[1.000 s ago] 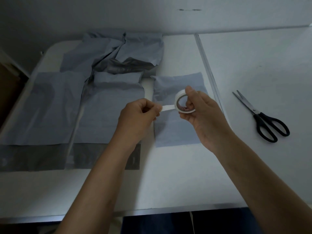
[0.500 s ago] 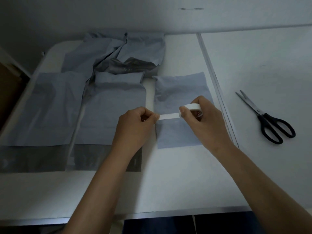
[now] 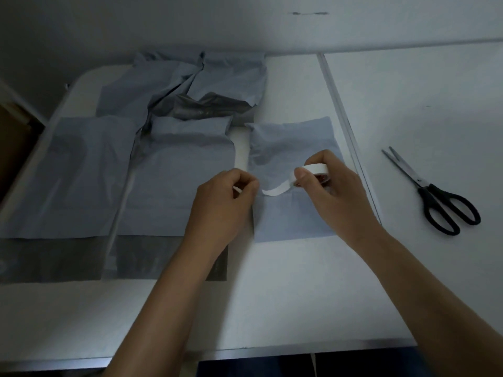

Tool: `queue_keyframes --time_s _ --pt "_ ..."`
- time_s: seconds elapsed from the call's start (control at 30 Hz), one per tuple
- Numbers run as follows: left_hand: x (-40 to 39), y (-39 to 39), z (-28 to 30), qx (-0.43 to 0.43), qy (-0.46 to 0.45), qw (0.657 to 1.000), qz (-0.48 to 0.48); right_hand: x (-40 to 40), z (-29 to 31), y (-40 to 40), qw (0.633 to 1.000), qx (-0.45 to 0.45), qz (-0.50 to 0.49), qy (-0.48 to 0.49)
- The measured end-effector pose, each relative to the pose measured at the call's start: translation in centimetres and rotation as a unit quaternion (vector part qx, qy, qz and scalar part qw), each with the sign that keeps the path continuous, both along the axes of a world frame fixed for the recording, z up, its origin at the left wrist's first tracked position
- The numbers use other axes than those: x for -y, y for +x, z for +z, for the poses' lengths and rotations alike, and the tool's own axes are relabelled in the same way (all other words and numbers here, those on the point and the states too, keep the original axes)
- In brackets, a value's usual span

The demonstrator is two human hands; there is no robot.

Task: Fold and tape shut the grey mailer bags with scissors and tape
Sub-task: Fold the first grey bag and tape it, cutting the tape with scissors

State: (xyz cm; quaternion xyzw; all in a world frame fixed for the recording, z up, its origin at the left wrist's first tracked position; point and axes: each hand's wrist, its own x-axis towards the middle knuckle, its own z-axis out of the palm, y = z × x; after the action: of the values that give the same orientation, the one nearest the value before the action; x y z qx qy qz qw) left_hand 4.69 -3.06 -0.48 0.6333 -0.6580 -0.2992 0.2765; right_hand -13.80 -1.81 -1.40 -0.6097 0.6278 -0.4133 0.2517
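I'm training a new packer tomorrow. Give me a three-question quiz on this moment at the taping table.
1. True or false: the scissors are in a hand.
2. Which hand holds the tape roll? A) left B) right
3. Fill in: the pulled strip hangs over the folded ____.

Key: 1. False; they lie on the table, right of the right hand. 2. B; the left hand pinches a bit of tape. 3. Bag.
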Motion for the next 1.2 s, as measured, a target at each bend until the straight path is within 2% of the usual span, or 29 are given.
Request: queue_keyframes --time_s 0.17,0.33,0.5,0.63,0.8,0.87,1.07,1.2 --pt "1.7 -0.3 0.4 0.046 0.060 0.993 -0.094 1.2 1.7 0.6 0.999 0.012 0.050 0.011" --pt "1.9 0.0 0.5 0.081 0.031 0.996 -0.006 1.5 2.2 0.8 0.998 0.010 0.060 0.017" --pt "1.8 -0.2 0.5 0.109 0.082 0.991 -0.006 1.0 1.7 0.8 0.997 0.031 0.061 0.020" --pt "2.0 -0.2 0.2 0.048 0.112 0.993 -0.001 1.0 2.3 1.1 0.996 0.060 0.061 0.011" --pt "1.8 -0.1 0.5 -0.116 0.173 0.978 0.007 1.3 3.1 1.4 0.994 0.094 0.062 0.001" --pt "1.6 -0.2 0.8 -0.156 0.184 0.970 0.012 1.3 3.3 1.6 0.993 0.097 0.066 -0.005" --pt "1.3 0.2 1.1 -0.195 0.165 0.966 0.033 0.9 3.6 1.2 0.993 0.095 0.062 -0.005" --pt "0.9 1.2 1.3 -0.216 0.162 0.963 0.019 0.3 2.4 0.4 0.998 0.052 0.012 0.011"
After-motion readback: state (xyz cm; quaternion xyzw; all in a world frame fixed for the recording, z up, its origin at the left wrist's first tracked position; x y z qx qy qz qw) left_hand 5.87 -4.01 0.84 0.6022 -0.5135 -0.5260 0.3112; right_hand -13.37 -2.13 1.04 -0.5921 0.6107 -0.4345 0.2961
